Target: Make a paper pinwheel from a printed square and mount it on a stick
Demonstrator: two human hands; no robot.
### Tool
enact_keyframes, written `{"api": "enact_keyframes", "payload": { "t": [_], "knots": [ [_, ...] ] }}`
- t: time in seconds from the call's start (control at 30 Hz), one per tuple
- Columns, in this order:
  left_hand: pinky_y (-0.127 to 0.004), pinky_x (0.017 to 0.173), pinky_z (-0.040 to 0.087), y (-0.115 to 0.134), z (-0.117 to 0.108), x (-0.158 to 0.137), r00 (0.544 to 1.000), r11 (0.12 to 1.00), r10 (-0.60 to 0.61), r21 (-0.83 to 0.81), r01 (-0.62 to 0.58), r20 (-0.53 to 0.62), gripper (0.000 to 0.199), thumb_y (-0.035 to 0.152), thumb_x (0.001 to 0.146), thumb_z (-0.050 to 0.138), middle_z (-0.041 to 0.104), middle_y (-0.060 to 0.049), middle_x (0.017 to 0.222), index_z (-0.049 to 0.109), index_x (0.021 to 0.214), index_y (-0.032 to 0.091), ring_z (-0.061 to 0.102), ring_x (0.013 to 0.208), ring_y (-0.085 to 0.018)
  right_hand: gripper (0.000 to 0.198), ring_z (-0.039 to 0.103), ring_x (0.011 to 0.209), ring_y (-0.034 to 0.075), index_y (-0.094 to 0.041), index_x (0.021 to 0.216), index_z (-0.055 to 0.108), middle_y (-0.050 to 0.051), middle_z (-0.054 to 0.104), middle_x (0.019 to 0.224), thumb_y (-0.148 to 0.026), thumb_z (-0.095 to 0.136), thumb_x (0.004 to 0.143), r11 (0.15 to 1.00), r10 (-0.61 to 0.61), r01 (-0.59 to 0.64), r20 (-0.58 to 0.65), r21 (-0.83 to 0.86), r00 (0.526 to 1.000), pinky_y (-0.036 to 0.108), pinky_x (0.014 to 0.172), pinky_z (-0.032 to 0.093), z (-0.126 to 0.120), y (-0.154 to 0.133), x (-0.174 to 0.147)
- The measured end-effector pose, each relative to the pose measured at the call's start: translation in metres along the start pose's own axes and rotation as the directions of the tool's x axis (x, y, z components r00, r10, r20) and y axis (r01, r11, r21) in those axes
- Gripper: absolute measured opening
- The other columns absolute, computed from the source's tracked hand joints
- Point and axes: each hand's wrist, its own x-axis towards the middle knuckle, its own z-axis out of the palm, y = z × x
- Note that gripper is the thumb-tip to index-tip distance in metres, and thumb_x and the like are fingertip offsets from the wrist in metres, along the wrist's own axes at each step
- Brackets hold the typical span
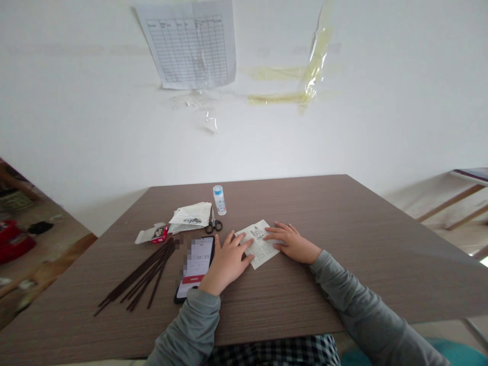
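Observation:
A small printed sheet of paper [261, 250] lies at an angle on the brown table, with text and a drawing on its face. My left hand [229, 262] rests on its left side, fingers spread and the fingertips touching it. From the right, my right hand [293, 243] lies over the paper's right edge, its fingers stretched out flat. Neither hand grips anything. Beside my left wrist is a phone [195, 267] showing a timer, partly covered by that hand. Black-handled scissors [214, 225] lie just beyond the phone.
A stack of printed papers [190, 217] lies behind the phone, near a white bottle with a blue cap [219, 200]. Further left are an open red box [159, 234] of small metallic pieces and several thin dark brown sticks [142, 274]. A wall stands behind the table [362, 244].

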Motion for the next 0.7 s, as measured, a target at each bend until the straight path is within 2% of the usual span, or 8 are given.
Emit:
{"api": "enact_keyframes", "payload": {
  "t": [0.13, 0.2, 0.33, 0.47, 0.7],
  "knots": [
    [-0.1, 0.156, 0.025, 0.001, -0.002, -0.001, 1.0, 0.999, -0.027, 0.035, 0.027, -0.002, 0.06, 0.036, 0.126, 0.075, 0.064, -0.016, 0.202, 0.078, 0.186, 0.036, 0.046, 0.195, -0.056, 0.053, 0.055, 0.191, 0.046, -0.043, 0.163, 0.093, 0.003, 0.078, 0.189, -0.023, 0.07, 0.119, 0.999, 0.027, -0.03, -0.084, -0.033, 0.996, 0.083, 0.159, 0.04, 0.008, 0.001, 0.005],
    [-0.098, 0.157, 0.026, 0.003, -0.004, -0.001, 0.999, 0.998, -0.041, 0.048, 0.041, 0.003, 0.06, 0.039, 0.126, 0.075, 0.065, -0.015, 0.202, 0.078, 0.186, 0.038, 0.046, 0.195, -0.056, 0.052, 0.058, 0.19, 0.045, -0.041, 0.161, 0.094, 0.004, 0.08, 0.187, -0.022, 0.067, 0.12, 0.998, 0.031, -0.037, -0.118, -0.044, 0.993, 0.081, 0.158, 0.043, 0.011, 0.001, 0.006],
    [-0.094, 0.159, 0.027, 0.007, -0.006, -0.001, 0.998, 0.997, -0.061, 0.058, 0.06, 0.013, 0.062, 0.04, 0.127, 0.075, 0.063, -0.014, 0.203, 0.076, 0.188, 0.038, 0.044, 0.196, -0.055, 0.043, 0.061, 0.187, 0.046, -0.043, 0.157, 0.095, 0.005, 0.081, 0.186, -0.03, 0.075, 0.12, 0.999, 0.025, -0.027, -0.133, -0.019, 0.991, 0.084, 0.156, 0.044, 0.01, 0.001, 0.005],
    [-0.096, 0.158, 0.027, 0.01, -0.005, -0.001, 0.998, 0.997, -0.062, 0.055, 0.061, 0.001, 0.061, 0.038, 0.127, 0.076, 0.064, -0.016, 0.202, 0.076, 0.187, 0.036, 0.045, 0.195, -0.055, 0.048, 0.056, 0.191, 0.05, -0.04, 0.163, 0.092, 0.009, 0.075, 0.192, -0.044, 0.09, 0.115, 1.0, 0.009, -0.009, -0.108, 0.005, 0.994, 0.085, 0.158, 0.04, 0.007, 0.002, 0.002],
    [-0.097, 0.158, 0.024, 0.016, -0.001, -0.001, 0.995, 0.996, -0.076, 0.042, 0.079, -0.072, 0.055, 0.041, 0.125, 0.078, 0.071, -0.014, 0.195, 0.082, 0.18, 0.039, 0.051, 0.189, -0.057, 0.059, 0.051, 0.193, 0.051, -0.041, 0.17, 0.088, 0.011, 0.07, 0.197, -0.051, 0.095, 0.112, 1.0, 0.009, -0.011, -0.132, -0.01, 0.991, 0.086, 0.157, 0.039, 0.011, 0.002, 0.002]
  ]
}}
